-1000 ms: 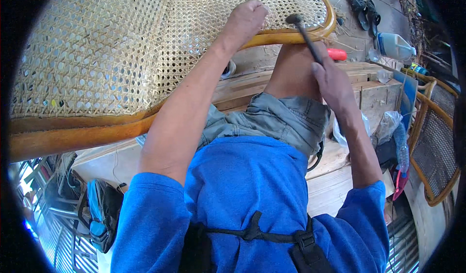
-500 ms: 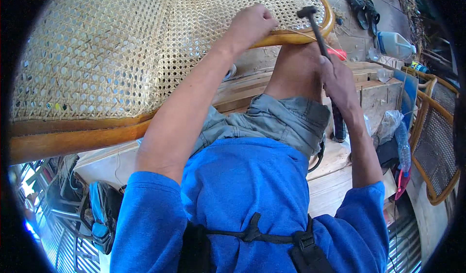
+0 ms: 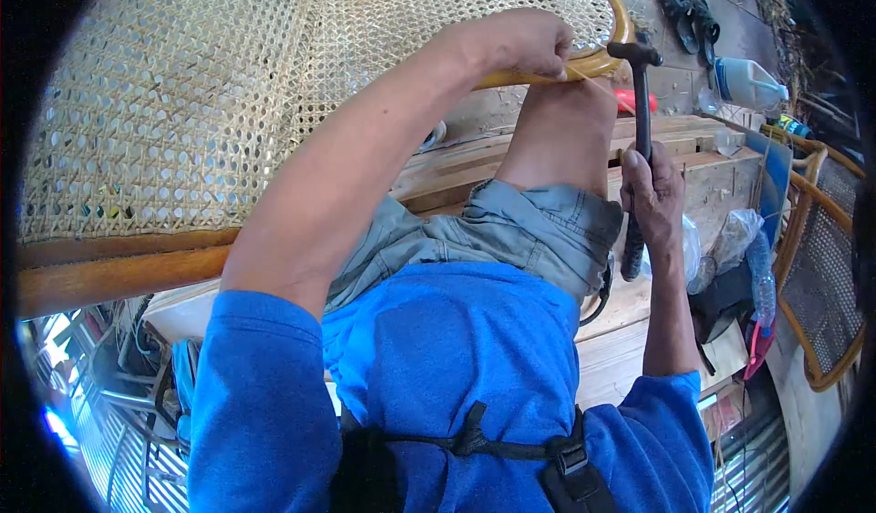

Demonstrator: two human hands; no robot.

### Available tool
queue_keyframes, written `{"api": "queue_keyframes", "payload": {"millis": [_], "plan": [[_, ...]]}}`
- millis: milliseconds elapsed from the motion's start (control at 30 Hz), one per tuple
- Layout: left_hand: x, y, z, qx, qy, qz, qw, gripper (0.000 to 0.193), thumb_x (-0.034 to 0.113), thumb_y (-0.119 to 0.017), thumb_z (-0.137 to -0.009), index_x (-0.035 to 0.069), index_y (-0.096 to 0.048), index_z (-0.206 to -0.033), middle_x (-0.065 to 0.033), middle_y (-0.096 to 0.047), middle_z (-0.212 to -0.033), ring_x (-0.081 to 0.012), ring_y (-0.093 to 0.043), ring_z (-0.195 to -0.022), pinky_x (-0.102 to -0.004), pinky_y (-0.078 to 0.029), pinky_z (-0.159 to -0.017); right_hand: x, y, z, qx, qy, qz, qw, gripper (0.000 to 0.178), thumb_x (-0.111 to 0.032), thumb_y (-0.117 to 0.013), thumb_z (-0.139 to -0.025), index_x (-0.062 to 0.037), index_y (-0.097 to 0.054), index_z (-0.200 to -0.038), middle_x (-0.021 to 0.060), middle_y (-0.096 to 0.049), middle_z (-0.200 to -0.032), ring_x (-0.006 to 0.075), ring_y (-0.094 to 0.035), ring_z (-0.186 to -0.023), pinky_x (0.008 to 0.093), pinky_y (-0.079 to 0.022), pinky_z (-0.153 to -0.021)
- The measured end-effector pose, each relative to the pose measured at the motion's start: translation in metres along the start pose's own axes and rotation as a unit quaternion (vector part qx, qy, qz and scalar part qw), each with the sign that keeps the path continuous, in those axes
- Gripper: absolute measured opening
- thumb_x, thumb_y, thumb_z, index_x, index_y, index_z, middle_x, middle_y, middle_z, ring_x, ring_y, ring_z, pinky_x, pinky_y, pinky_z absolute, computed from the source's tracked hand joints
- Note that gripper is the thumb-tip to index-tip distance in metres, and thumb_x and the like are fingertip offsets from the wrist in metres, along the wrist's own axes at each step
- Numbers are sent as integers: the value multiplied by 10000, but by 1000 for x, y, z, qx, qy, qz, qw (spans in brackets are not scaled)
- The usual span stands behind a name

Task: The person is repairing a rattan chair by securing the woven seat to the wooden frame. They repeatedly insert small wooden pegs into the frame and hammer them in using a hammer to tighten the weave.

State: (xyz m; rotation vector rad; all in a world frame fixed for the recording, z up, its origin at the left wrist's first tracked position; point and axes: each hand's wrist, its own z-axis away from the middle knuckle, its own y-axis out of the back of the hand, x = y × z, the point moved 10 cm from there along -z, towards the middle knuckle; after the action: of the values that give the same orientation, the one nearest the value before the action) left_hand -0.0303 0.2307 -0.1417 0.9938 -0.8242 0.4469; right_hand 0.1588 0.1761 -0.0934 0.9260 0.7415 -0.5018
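Observation:
My left hand [image 3: 538, 44] is closed in a pinch at the front rail of a caned wooden seat [image 3: 511, 78]. A thin pale cane strand [image 3: 591, 81] runs from its fingertips toward the right. In my right hand [image 3: 654, 192] is a hammer [image 3: 642, 102], gripped by the handle, its dark head raised to the right of the rail's rounded corner. Woven cane webbing [image 3: 201, 93] fills the seat and the panel to the left. My bare knee [image 3: 570, 116] sits just below the rail.
A wooden bench [image 3: 620, 340] is beneath me. A red object [image 3: 636, 101] lies past my knee. At the right are a plastic jug [image 3: 750, 84], black sandals [image 3: 686, 15], clear plastic bags [image 3: 735, 239] and another caned frame [image 3: 821, 266]. Metal chair frames [image 3: 128, 403] stand lower left.
My left hand has moved right along the rail toward the corner. My right hand has shifted slightly right and down, and the hammer now stands more upright.

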Motion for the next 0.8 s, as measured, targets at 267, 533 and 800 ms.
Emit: {"api": "queue_keyframes", "payload": {"millis": [267, 533, 800], "plan": [[6, 27, -16, -41, -6, -17, 999, 222, 208, -673, -688, 8, -637, -777, -131, -618, -680, -218, -572, -634, -352, -444, -597, -19, 15, -15, -9, 101, 183, 978, 192, -182, -636, -848, -22, -542, -895, 161, -549, -667, 242, -515, -568, 361, -432, -563], [-10, 27, -23, 1, -16, 83, 996, 195, 194, -660, -678, 9, -642, -738, -117, -600, -619, -178, -560, -589, -341, -438, -572, -11, 1, -55, -83, 131, 238, 959, 330, -357, -517, -915, -28, -511, -890, 212, -516, -678, 384, -527, -639, 414, -419, -582], [-16, 23, -21, -55, 22, 185, 981, 160, 172, -646, -707, 12, -644, -706, -48, -607, -605, -125, -540, -575, -305, -424, -548, -18, -20, -76, -130, 116, 288, 942, 405, -429, -461, -926, -28, -504, -885, 237, -521, -706, 442, -535, -706, 473, -410, -608]]}}
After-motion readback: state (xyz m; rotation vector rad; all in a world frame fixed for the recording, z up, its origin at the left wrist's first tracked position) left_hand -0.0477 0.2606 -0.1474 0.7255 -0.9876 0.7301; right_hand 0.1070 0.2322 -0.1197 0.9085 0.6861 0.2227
